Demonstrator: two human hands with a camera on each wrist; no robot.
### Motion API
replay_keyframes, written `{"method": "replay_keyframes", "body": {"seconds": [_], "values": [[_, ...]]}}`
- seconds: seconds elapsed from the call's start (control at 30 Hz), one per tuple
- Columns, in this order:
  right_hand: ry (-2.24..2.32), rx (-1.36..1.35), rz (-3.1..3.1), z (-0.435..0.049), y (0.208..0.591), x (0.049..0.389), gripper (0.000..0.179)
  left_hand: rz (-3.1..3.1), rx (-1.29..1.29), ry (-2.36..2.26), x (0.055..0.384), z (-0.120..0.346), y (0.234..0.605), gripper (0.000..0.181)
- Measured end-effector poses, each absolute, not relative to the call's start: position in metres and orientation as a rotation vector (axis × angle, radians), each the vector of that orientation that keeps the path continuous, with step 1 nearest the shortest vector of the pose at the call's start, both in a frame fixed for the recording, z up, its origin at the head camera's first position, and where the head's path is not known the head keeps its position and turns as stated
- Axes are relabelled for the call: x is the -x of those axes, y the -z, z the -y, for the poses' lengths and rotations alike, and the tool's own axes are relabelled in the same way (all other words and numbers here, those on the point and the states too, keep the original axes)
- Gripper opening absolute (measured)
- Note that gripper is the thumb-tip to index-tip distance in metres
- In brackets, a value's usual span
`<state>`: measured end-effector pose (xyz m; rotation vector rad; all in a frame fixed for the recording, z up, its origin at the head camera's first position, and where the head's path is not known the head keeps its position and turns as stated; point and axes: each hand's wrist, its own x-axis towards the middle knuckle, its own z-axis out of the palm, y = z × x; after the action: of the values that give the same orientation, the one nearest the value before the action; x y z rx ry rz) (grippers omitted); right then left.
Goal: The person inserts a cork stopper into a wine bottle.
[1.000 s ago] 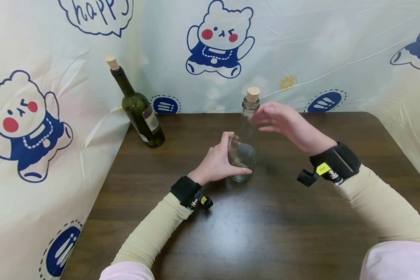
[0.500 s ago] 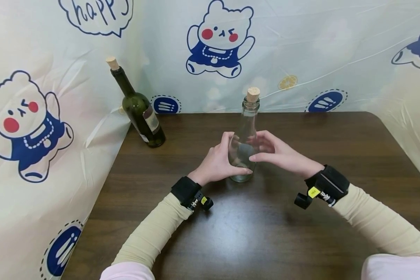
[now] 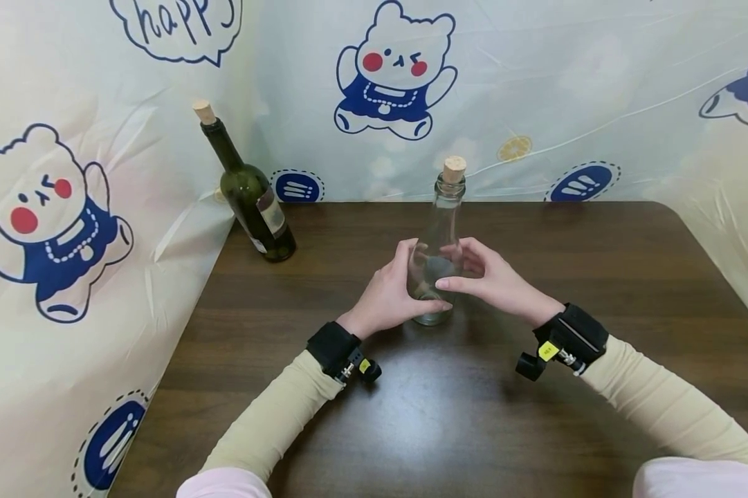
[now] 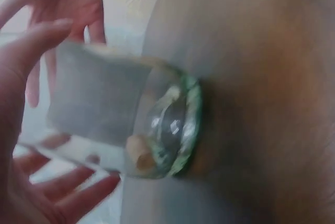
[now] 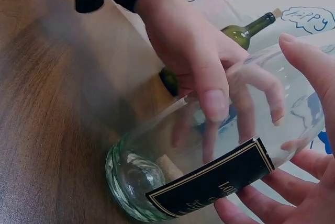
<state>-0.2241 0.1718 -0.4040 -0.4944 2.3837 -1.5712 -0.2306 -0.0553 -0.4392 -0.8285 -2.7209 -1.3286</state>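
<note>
A clear glass bottle [image 3: 445,225] stands upright near the middle of the table, a cork [image 3: 454,169] in its mouth. My left hand [image 3: 386,294] grips its lower body from the left, thumb across the near side. From the right, my right hand [image 3: 501,283] holds the body slightly higher, its fingers partly hidden behind the glass. The right wrist view shows a dark label [image 5: 212,179] on the far side and a small cork piece [image 5: 169,167] visible through the glass near the base; whether it lies inside is hard to tell.
A dark green wine bottle [image 3: 245,190] with a cork and a pale label stands at the table's back left. The brown wooden table [image 3: 535,429] meets a printed cloth backdrop [image 3: 535,69] behind and at both sides.
My right hand has come down from beside the bottle's neck to its body and taken hold of it. The left hand keeps its grip, and the bottle stays in place.
</note>
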Motion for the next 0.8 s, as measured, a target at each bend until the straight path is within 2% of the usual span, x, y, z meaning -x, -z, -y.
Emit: {"method": "replay_keyframes", "body": {"seconds": [0.2, 0.4, 0.67, 0.8], "values": [[1.586, 0.478, -2.385, -0.173, 0.403, 0.223, 0.055, 2.699, 0.697, 1.313, 0.218, 0.049, 0.447, 0.112], [1.6, 0.468, -2.38, -0.169, 0.403, 0.223, 0.057, 2.65, 0.664, 1.339, 0.216, 0.049, 0.448, 0.103], [1.59, 0.5, -2.385, -0.148, 0.4, 0.22, 0.08, 2.594, 0.575, 1.261, 0.216, 0.065, 0.442, 0.099], [1.628, 0.548, -2.317, -0.133, 0.399, 0.215, 0.086, 2.574, 0.527, 1.22, 0.216, 0.082, 0.439, 0.097]]}}
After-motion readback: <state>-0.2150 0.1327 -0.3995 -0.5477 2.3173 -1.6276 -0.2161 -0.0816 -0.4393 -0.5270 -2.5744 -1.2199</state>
